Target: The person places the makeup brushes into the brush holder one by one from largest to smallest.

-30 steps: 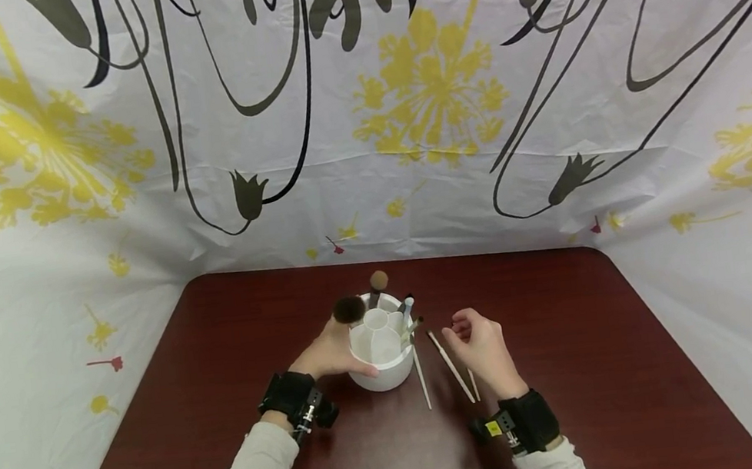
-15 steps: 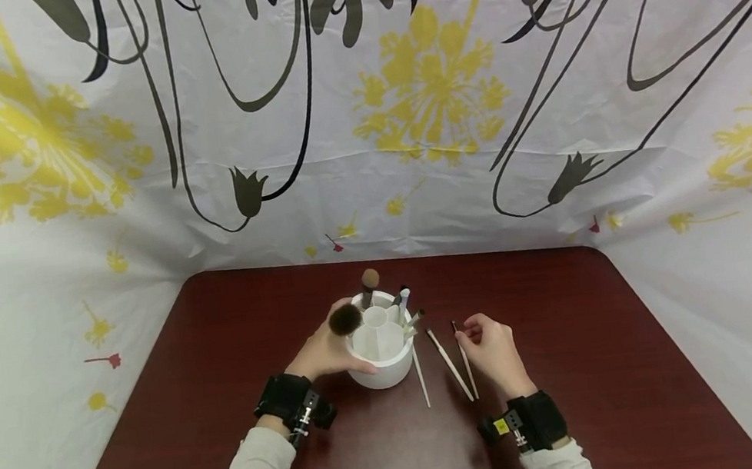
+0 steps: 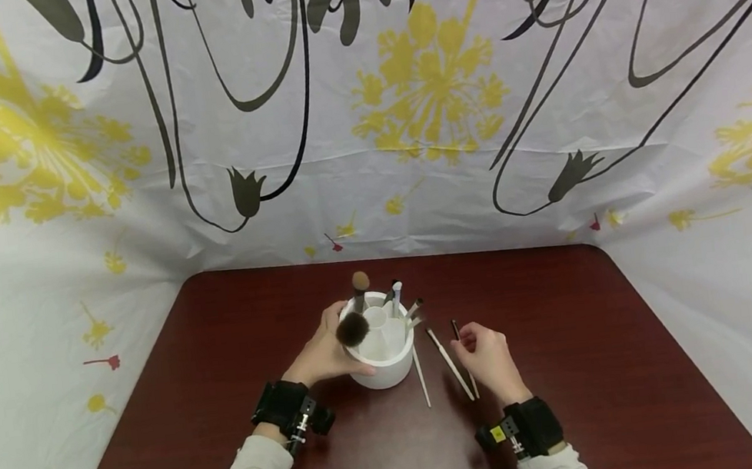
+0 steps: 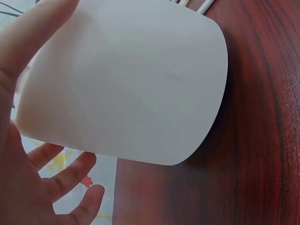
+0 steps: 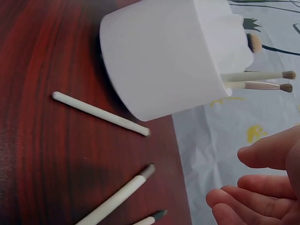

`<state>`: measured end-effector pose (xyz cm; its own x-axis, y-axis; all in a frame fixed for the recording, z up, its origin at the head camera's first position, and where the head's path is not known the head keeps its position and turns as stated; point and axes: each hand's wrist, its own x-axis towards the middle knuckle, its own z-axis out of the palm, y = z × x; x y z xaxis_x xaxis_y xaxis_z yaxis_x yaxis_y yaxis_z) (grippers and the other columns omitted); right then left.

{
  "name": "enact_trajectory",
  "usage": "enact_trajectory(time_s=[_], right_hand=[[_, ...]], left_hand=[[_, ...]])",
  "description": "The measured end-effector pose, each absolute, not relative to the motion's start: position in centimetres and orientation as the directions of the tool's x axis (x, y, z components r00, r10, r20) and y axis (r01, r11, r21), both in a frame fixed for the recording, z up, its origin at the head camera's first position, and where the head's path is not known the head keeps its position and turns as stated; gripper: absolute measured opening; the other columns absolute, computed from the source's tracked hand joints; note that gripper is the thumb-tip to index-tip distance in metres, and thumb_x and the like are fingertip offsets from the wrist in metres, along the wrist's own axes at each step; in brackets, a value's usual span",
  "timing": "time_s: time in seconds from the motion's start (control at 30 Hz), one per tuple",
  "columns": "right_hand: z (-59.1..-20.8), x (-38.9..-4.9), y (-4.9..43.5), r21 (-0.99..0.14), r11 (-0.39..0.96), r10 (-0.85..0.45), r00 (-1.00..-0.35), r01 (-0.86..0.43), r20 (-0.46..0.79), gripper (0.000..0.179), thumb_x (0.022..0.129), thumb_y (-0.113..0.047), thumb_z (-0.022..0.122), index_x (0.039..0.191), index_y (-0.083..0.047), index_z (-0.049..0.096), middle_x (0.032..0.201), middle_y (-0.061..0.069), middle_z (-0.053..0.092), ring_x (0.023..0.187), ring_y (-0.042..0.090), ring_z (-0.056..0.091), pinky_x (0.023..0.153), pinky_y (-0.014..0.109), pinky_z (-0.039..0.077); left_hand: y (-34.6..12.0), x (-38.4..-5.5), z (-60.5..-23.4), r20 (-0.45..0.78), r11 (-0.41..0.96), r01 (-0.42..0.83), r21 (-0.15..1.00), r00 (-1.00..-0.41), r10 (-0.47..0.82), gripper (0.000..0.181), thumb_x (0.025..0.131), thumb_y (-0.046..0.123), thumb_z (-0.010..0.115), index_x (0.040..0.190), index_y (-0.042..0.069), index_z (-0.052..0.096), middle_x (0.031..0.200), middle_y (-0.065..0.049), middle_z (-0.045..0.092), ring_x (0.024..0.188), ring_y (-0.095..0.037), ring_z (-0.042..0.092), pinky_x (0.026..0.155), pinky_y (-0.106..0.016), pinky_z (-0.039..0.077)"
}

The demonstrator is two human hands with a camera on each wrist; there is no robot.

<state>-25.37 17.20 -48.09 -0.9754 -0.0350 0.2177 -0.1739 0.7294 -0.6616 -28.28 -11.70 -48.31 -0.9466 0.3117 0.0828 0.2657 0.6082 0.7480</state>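
A white round brush holder point(image 3: 383, 375) with inner compartments stands on the table, several makeup brushes in it. My left hand point(image 3: 320, 357) grips its left side, thumb across the front and fingers round the back. A large dark fluffy brush point(image 3: 352, 330) leans out at the left, a tan-headed brush point(image 3: 360, 281) at the back. Thin brushes point(image 5: 265, 76) stick out at the right. My right hand point(image 3: 490, 357) hovers above the loose brushes, fingers loosely bent, thumb apart and nothing between them. Nearest to it lies a dark-tipped brush point(image 3: 455, 327), partly hidden by the hand.
Two more loose brushes lie between holder and right hand: a pale one point(image 5: 101, 112) close to the holder and a thicker white-handled one point(image 5: 115, 200). The dark red table point(image 3: 251, 303) ends at a patterned cloth point(image 3: 318, 218) behind.
The holder has turned in my left hand, its fluffy brush coming forward and the tan-headed one shifting left. My right hand has moved slightly right and nearer the front, uncovering the dark brush tip.
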Motion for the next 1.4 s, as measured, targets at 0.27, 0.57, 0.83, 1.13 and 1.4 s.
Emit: enact_trajectory(time_s=[0.27,0.57,0.83,1.13,1.4], right_hand=[[-49.4,-25.6,17.1,-0.62,0.768,-0.029,-0.975,-0.163,0.221,0.016,0.077,-0.008,0.068,0.09,0.001,0.063,0.078,0.011,0.064,0.067,0.02,0.06,0.057,0.032,0.048],[-50.8,-26.2,16.5,-0.536,0.832,-0.039,-0.98,-0.139,0.194,0.02,0.076,-0.012,0.069,0.091,0.0,0.064,0.082,0.011,0.064,0.067,0.021,0.06,0.059,0.035,0.048],[-51.7,-26.6,16.0,-0.455,0.88,-0.054,-0.981,-0.134,0.185,0.021,0.074,-0.013,0.07,0.09,-0.001,0.066,0.078,0.009,0.06,0.068,0.022,0.059,0.057,0.037,0.047],[-52.2,-27.2,15.7,-0.433,0.89,-0.068,-0.982,-0.14,0.177,0.015,0.072,-0.012,0.069,0.083,-0.002,0.066,0.072,0.006,0.057,0.063,0.021,0.057,0.053,0.036,0.045],[-53.1,-27.3,15.3,-0.419,0.9,-0.064,-0.987,-0.122,0.15,0.013,0.072,-0.01,0.068,0.082,-0.002,0.065,0.072,0.007,0.055,0.062,0.023,0.057,0.051,0.037,0.044]], left_hand=[[-11.8,-28.3,-47.9,0.117,0.633,0.298,0.715,-0.943,0.312,0.12,0.044,0.048,0.086,0.137,0.007,0.021,0.127,-0.013,0.032,0.117,-0.026,0.038,0.094,-0.043,0.036],[-11.0,-29.5,-47.5,0.098,0.602,0.292,0.743,-0.937,0.334,0.128,0.046,0.042,0.088,0.14,0.003,0.011,0.138,-0.02,0.024,0.125,-0.031,0.032,0.099,-0.044,0.033],[-10.9,-29.6,-47.4,0.118,0.592,0.345,0.729,-0.914,0.388,0.127,0.047,0.051,0.085,0.138,-0.005,0.015,0.136,-0.024,0.028,0.123,-0.034,0.034,0.098,-0.048,0.033],[-11.0,-30.3,-47.0,0.057,0.539,0.289,0.791,-0.912,0.406,0.119,0.047,0.032,0.09,0.136,0.0,0.018,0.132,-0.018,0.031,0.122,-0.029,0.033,0.101,-0.045,0.028],[-10.9,-30.2,-47.1,0.031,0.54,0.247,0.805,-0.926,0.377,0.12,0.046,0.028,0.09,0.137,-0.002,0.017,0.133,-0.02,0.03,0.123,-0.03,0.031,0.101,-0.045,0.028]])
